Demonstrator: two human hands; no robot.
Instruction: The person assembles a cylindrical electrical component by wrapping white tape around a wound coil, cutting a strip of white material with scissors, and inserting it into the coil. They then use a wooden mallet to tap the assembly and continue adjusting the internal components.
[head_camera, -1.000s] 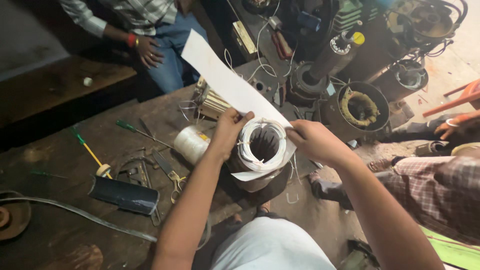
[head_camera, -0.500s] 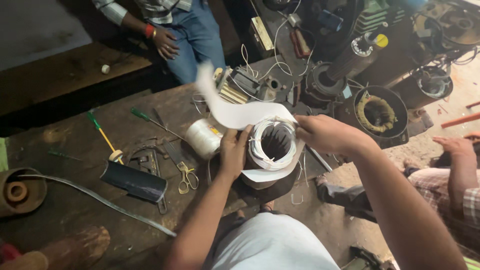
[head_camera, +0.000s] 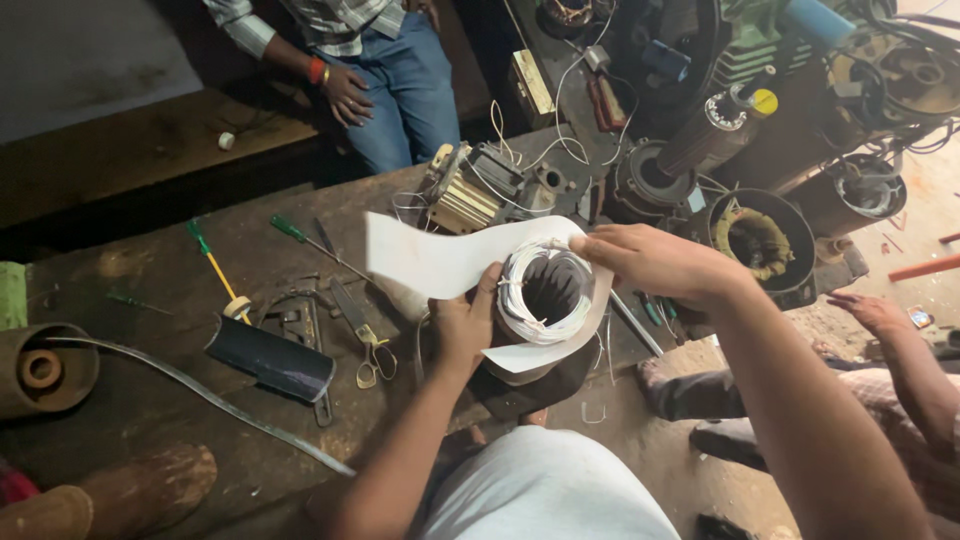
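Since the earlier frame, the white paper sheet (head_camera: 430, 262) has dropped from standing up over the coil to lying curved around its left and near sides, its free end spread out to the left. At the edge of the wooden table (head_camera: 150, 400), the left hand (head_camera: 462, 325) presses the sheet against the near left side of the white wire coil (head_camera: 545, 292), fingers curled in a closed grip on the paper. The right hand (head_camera: 655, 262) reaches in from the right, its fingertips pinching the coil's top rim where the paper ends. Left of the hands lie scissors (head_camera: 362, 335), a dark curved sheet (head_camera: 270, 360) and a yellow-handled screwdriver (head_camera: 218, 272). Another person's hand (head_camera: 347, 95) rests on a knee beyond the table.
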